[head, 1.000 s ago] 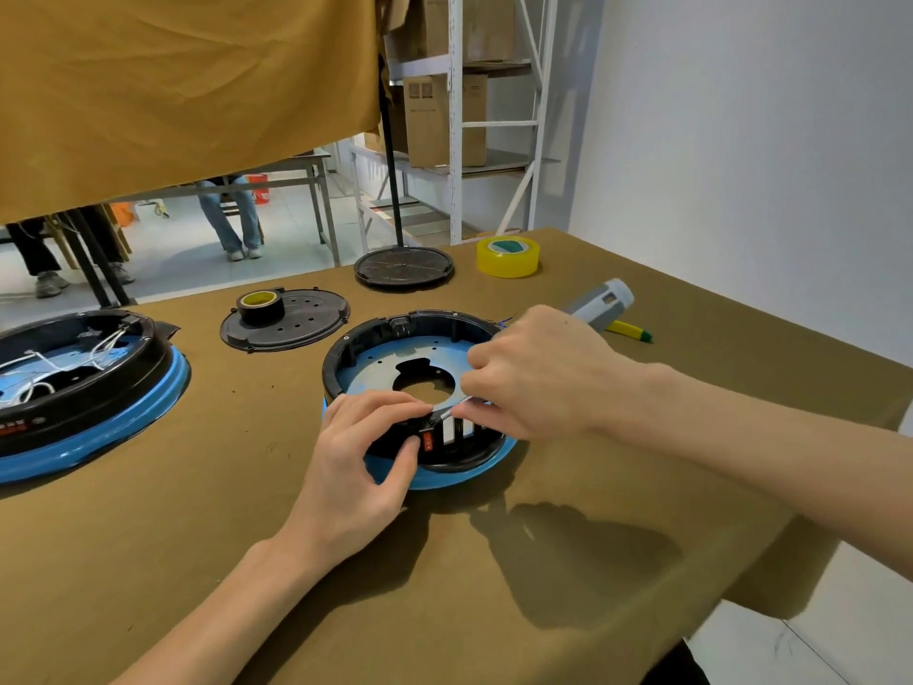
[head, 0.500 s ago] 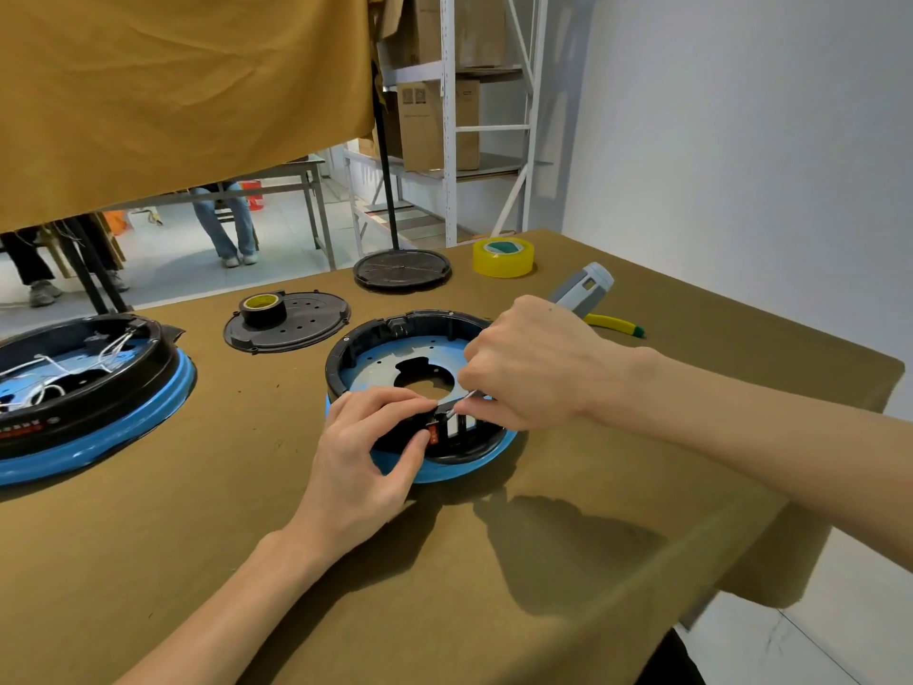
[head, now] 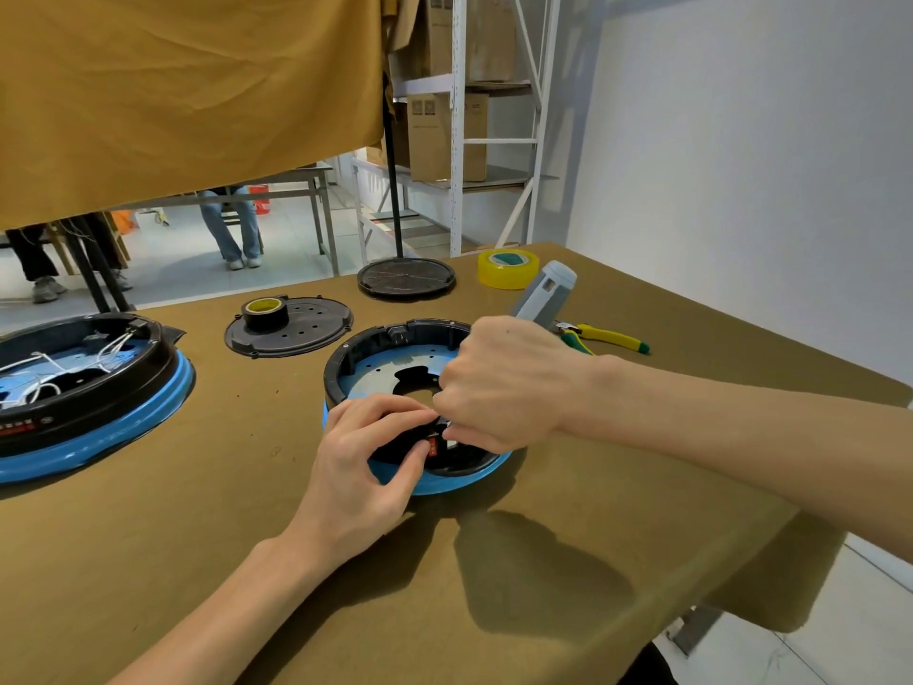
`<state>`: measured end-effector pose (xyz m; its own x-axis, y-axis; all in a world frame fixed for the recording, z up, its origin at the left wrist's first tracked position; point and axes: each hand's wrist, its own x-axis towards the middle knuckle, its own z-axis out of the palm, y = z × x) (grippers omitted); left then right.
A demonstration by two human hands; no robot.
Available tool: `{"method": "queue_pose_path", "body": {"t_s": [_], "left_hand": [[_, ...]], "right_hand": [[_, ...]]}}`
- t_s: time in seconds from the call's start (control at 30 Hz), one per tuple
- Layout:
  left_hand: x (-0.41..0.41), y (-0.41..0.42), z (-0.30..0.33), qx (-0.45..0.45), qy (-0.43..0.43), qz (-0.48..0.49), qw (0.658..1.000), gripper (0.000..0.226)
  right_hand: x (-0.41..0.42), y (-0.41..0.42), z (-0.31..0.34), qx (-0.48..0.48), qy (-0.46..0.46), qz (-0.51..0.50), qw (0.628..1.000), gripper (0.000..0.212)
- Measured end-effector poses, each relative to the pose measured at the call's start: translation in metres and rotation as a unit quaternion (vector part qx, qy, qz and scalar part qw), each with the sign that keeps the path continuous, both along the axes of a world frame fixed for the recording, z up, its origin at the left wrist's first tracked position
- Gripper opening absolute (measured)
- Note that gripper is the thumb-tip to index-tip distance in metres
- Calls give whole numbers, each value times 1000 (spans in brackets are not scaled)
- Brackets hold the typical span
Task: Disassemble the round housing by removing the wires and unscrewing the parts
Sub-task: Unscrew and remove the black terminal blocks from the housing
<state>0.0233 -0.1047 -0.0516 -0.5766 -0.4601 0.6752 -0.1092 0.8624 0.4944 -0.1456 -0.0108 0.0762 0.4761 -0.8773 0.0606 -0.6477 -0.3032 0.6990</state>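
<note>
Bright, even daylight; soft arm shadows fall toward the viewer on the table (head: 543, 610), and wide-angle bending warps the edges.

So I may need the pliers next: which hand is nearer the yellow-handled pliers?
Right. The right hand works at the round housing, just left of the pliers; the left hand grips the housing's near rim, farther away.

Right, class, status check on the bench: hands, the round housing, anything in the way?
Left hand grips near rim of round housing. Right hand curled on small part inside. Pliers and grey tool behind, clear.

Both hands (head: 368, 467) on round housing (head: 390, 358)
</note>
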Motion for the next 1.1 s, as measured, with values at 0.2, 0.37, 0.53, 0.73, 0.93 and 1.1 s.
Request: {"method": "queue_pose_path", "body": {"t_s": [0.2, 0.37, 0.53, 0.73, 0.93, 1.1], "left_hand": [[-1, -2, 0, -5, 0, 10, 1000, 35], [-2, 1, 2, -8, -8, 6, 1000, 40], [1, -3, 0, -15, -15, -7, 1000, 36], [-3, -7, -2, -18, -3, -5, 1000, 29], [-4, -6, -2, -15, 1, -9, 1000, 29], [-4, -3, 0, -11, -3, -4, 1000, 33]], "right_hand": [[-1, -7, 0, 20, -16, 4, 1000, 37], [-11, -11, -8, 58, -64, -25, 996, 48], [-14, -15, -6, 78, -56, -14, 995, 48], [-23, -13, 4, 92, -44, -33, 994, 45], [-24, -11, 7, 88, -72, -46, 992, 42], [-19, -14, -4, 74, -70, -44, 994, 39]]}}
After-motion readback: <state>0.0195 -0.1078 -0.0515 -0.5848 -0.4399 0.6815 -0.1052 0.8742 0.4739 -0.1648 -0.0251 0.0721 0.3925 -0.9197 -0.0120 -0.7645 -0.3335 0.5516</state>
